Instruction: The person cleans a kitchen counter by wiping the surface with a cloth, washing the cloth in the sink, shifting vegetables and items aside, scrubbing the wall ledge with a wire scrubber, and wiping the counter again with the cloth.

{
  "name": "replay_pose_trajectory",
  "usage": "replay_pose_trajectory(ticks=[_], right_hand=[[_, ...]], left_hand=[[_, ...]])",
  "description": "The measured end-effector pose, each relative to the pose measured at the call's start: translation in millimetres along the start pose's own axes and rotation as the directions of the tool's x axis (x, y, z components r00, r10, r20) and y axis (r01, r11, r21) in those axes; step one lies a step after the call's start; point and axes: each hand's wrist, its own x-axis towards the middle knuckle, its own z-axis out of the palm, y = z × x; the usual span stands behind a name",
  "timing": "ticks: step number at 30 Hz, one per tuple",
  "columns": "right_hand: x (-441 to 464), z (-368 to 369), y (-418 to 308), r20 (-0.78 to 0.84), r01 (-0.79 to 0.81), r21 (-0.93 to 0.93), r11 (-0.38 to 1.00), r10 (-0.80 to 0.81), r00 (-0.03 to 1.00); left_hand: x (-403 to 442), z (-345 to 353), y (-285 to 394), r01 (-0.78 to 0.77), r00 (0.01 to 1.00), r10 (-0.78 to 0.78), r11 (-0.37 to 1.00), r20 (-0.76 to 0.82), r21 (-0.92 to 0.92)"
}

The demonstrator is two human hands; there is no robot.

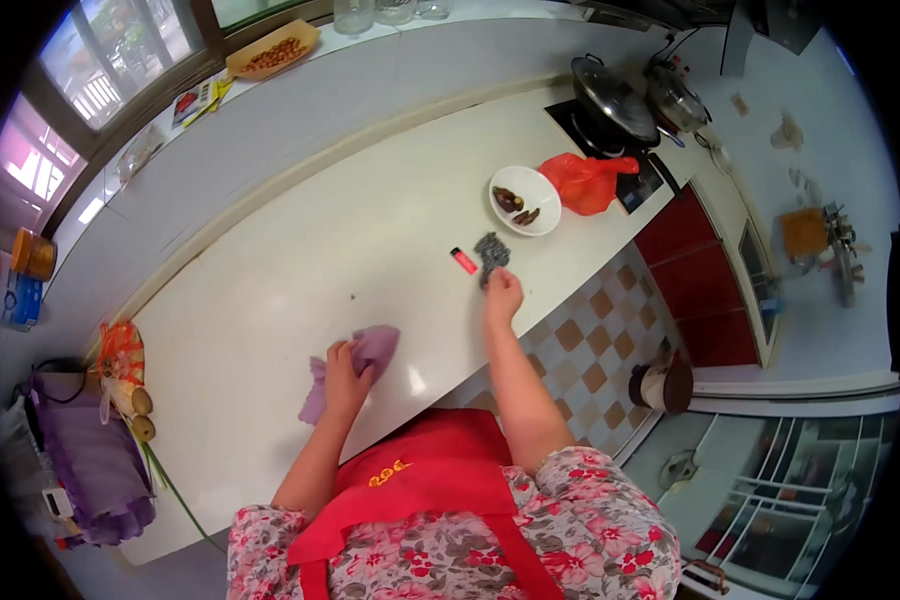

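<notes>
My left hand has its fingers curled over a crumpled purple cloth on the white countertop. My right hand rests near the counter's front edge, fingers drawn together at the near end of a dark grey speckled patch. Whether that patch is a loose heap or one piece is unclear, and what the fingertips hold is hidden. Just left of it lies a small red and black object, like a lighter. Beyond stands a white bowl containing several dark brown pieces.
A red plastic bag lies between the bowl and the black stove, where a lidded wok stands. Potatoes and a purple bag are at the far left. A tray of nuts sits on the windowsill.
</notes>
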Motion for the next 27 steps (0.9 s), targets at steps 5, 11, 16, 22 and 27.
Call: replay_pose_trajectory(ticks=[5,11,16,22,27], right_hand=[[108,6,-42,0.023,-0.38,0.17,0.909,0.382,0.924],[142,26,-37,-0.076,-0.466,0.15,0.872,0.48,0.874],[137,28,-30,-0.073,-0.263,0.035,0.964,0.265,0.961],[-2,61,-69,0.414,-0.265,-0.195,0.944,0.324,0.851],[-162,112,-42,0.622,-0.312,-0.324,0.893,0.449,0.641]], left_hand=[[17,15,22,-0.033,0.999,0.038,0.988,-0.033,0.149],[27,1,30,0.091,0.995,-0.086,0.991,-0.059,0.099],[31,-8,22,0.054,0.987,-0.041,0.995,-0.154,0.08],[45,-12,17,0.328,0.939,-0.33,0.793,0.091,-0.513],[32,-65,-3,0.345,0.907,-0.411,0.607,0.088,-0.716]])
